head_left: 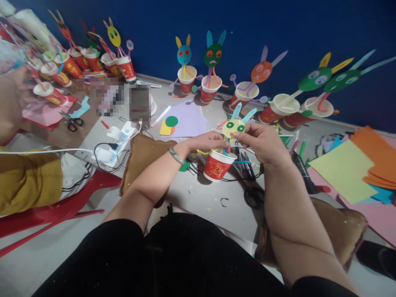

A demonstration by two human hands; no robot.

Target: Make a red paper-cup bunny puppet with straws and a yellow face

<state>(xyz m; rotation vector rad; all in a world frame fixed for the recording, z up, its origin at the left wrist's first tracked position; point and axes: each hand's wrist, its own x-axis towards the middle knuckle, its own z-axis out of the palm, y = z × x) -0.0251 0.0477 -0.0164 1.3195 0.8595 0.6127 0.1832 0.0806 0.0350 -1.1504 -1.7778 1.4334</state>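
A red and white paper cup [218, 166] stands tilted on the table in front of me. Above its rim is a pale yellow paper rabbit face [232, 128] with green eyes and light blue ears. My right hand [262, 142] pinches the face at its lower right edge. My left hand [210, 142] reaches over the cup's rim, its fingers closed around the blue stem [228, 145] under the face. A yellow strip [202, 152] and a blue strip [241, 162] stick out at the cup's sides.
Finished cup figures [211, 88] line the blue wall, with more at far left. Scissors [253, 197] and pens lie right of the cup. Coloured paper sheets [343, 169] are at right, a power strip [119, 142] at left. Another person's arm [12, 99] shows at the left edge.
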